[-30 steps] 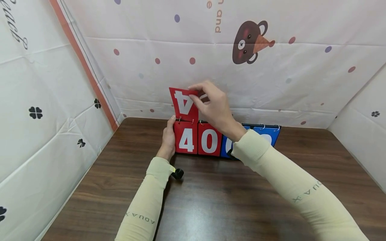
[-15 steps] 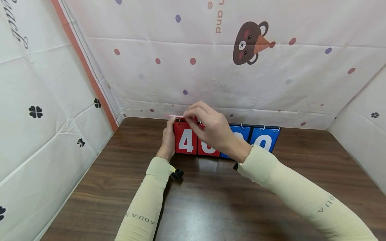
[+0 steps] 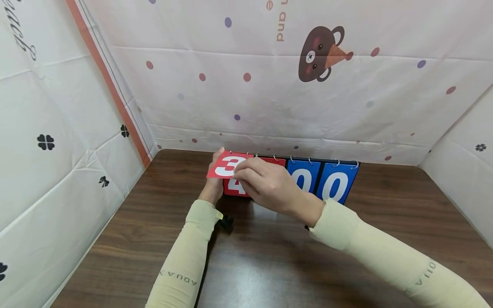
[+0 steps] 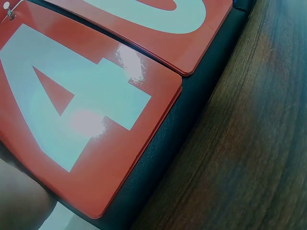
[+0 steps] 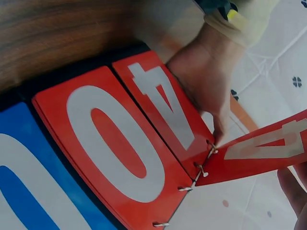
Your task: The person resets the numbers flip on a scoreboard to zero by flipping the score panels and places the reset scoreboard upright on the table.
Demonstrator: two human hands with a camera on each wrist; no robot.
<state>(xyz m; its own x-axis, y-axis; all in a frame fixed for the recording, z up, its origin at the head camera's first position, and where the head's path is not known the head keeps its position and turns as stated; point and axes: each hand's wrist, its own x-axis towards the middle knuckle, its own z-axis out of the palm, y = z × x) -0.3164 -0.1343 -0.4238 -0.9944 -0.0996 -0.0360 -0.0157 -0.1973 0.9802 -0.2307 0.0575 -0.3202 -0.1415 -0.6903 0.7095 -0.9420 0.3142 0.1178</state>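
A tabletop flip scoreboard [image 3: 336, 187] stands on the table, its red and blue number cards hung on rings. My right hand [image 3: 271, 186] pinches a red card showing 3 [image 3: 217, 172], lifted off the front and slanting toward me. The back of that card [image 5: 268, 146] carries a 4, seen in the right wrist view. Below it lies the red 4 card [image 4: 139, 139], flat in the left wrist view. My left hand [image 3: 213, 188] holds the board's left end, thumb up along its edge; its other fingers are hidden. The red 0 [image 5: 115, 143] is mostly behind my right hand in the head view.
The brown wooden table [image 3: 269, 265] extends in front of the board. A patterned white cloth [image 3: 185, 98] hangs close behind it, with more cloth at both sides. A small black device [image 3: 226, 223] sits at my left wrist.
The lifted red card has swung from upright above the rings over the top and forward, so its 3 side shows. My right hand came down with it. My left hand stayed in place.
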